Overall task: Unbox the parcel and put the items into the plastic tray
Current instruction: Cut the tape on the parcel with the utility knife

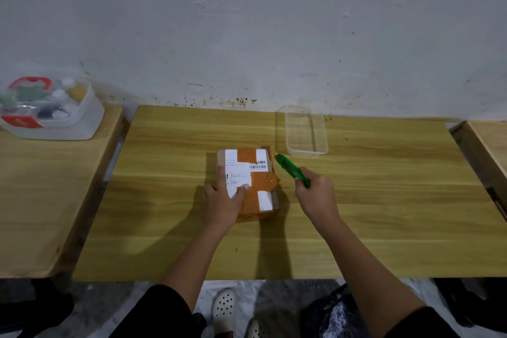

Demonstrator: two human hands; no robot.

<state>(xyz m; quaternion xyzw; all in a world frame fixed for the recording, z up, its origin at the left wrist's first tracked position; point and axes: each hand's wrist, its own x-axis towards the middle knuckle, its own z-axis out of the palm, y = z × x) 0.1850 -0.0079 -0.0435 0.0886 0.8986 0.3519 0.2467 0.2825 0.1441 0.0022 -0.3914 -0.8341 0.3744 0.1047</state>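
A small cardboard parcel point(255, 173) with a white label and orange tape lies in the middle of the wooden table point(164, 228). My left hand point(225, 203) rests flat on its near left part, fingers spread. My right hand point(315, 195) is closed around a green utility knife point(290, 169), whose tip points at the parcel's far right corner. A clear plastic tray point(306, 132) stands beyond the knife, near the wall, with nothing in it.
A lidded clear box point(52, 110) with red clips and small bottles sits on a side table at the left. Another table edge point(485, 145) shows at the right. A grey wall runs behind the table.
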